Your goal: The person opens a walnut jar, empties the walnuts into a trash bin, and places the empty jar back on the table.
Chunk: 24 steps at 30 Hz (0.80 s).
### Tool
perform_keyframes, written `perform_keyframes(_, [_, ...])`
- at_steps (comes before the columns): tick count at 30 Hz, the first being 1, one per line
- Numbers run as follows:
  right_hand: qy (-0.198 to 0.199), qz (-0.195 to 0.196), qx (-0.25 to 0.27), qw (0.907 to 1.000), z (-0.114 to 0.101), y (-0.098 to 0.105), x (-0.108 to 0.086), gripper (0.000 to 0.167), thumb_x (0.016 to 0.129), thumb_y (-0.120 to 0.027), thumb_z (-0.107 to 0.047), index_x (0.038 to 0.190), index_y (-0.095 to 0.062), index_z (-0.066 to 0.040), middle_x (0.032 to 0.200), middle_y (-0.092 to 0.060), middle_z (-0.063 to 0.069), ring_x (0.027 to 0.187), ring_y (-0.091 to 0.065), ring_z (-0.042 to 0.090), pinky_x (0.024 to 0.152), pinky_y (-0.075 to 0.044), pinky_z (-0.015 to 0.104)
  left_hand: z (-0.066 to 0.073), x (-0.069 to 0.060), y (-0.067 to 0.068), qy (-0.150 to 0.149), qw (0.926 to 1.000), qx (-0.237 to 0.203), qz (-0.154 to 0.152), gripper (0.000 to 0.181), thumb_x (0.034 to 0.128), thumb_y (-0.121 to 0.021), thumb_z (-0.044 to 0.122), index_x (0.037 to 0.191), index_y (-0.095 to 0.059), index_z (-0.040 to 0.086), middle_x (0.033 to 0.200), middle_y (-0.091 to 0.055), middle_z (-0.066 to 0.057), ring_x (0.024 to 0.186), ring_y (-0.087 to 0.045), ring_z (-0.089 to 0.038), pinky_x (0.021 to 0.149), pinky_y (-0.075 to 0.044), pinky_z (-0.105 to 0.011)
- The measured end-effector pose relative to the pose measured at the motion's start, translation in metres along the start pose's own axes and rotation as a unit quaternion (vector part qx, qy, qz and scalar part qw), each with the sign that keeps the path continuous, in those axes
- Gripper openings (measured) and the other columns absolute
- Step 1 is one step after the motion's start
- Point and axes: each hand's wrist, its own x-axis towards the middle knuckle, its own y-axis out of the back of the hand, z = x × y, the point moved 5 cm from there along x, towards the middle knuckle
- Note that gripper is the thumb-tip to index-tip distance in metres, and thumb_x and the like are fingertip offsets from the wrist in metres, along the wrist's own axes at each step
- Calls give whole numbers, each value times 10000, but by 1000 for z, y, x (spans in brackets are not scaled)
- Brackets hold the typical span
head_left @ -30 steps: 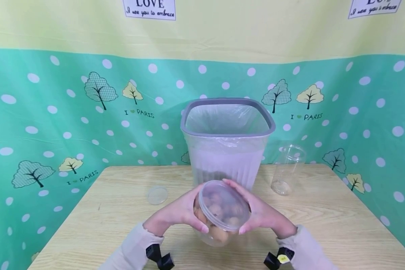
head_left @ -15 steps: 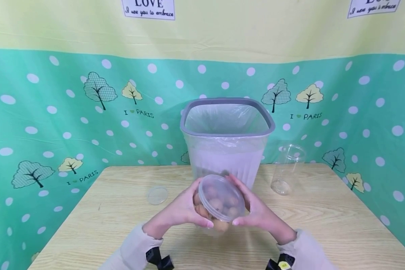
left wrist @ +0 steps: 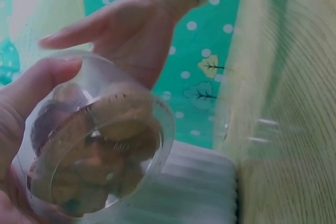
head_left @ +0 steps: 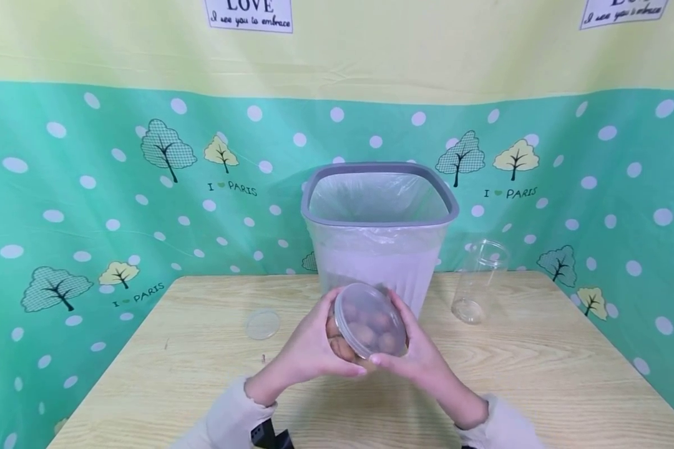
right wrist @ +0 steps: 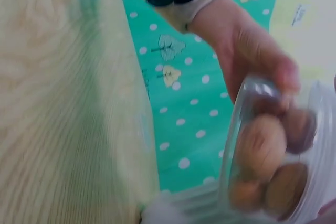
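A clear plastic jar (left wrist: 94, 150) of round brown nuts, which look like walnuts (right wrist: 262, 148), is held tilted above the table in front of the bin. Its translucent lid (head_left: 371, 319) is on and faces up and to the right. My left hand (head_left: 312, 343) grips the jar's left side, thumb along the front. On the right, my right hand (head_left: 415, 346) holds the lid's rim, its thumb at the lower front edge and its fingers at the far right side. The left wrist view shows the jar's round base.
Behind the hands stands a pale waste bin (head_left: 379, 255) with a grey rim and clear liner. A tall clear jar (head_left: 472, 284) without a lid stands to its right. To the left, a loose clear lid (head_left: 262, 325) lies flat on the wooden table (head_left: 517, 386).
Both hands have lifted the jar a little away from me, toward the bin. My right thumb has shifted left along the lid's front edge, closer to my left thumb.
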Motion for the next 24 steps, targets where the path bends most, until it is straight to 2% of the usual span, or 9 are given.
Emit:
perform_keyframes(2, [-306, 221, -106, 9992, -2, -1, -2, 1049, 718, -805, -230, 1501, -136, -35, 1526, -190, 235, 1374, -202, 438, 1054, -222, 622, 2, -1, 0, -37, 9995, 285, 147, 1207, 472, -945, 290, 1457, -260, 158, 1374, -422, -22, 1230, -464, -162, 1057, -346, -432])
perform_keyframes(5, [-681, 409, -111, 9968, -3, -4, -4, 1069, 711, -813, -232, 1497, -122, -11, 1532, -175, 228, 1387, -188, 413, 1073, -215, 600, 4, -2, -1, -65, 9965, 751, 358, 1216, 466, -937, 340, 1458, -266, 129, 1364, -425, -39, 1226, -452, -191, 1042, -340, -476])
perform_keyframes(12, [-1187, 713, 68, 9903, -3, -10, -7, 1066, 728, -795, -257, 1492, -101, 9, 1532, -154, 244, 1386, -178, 423, 1076, -228, 583, 7, -4, -2, -205, 9854, 1528, 718, 1217, 441, -931, 371, 1451, -296, 130, 1320, -455, -29, 1187, -458, -199, 987, -393, -479])
perform_keyframes(18, [-1286, 803, 138, 9883, 0, -14, -7, 1067, 737, -795, -255, 1481, -91, 45, 1512, -153, 293, 1347, -232, 474, 1053, -290, 573, 4, -4, -4, -328, 9789, 1830, 850, 1196, 449, -927, 372, 1441, -311, 115, 1337, -457, -17, 1210, -442, -189, 984, -404, -467])
perform_keyframes(24, [-1151, 938, 191, 9887, 2, -15, -7, 1054, 741, -786, -250, 1475, -96, 62, 1509, -160, 296, 1362, -202, 465, 1069, -252, 582, 3, -3, -6, -391, 9775, 1881, 868, 1181, 451, -923, 371, 1435, -318, 126, 1353, -454, -14, 1226, -433, -187, 991, -400, -464])
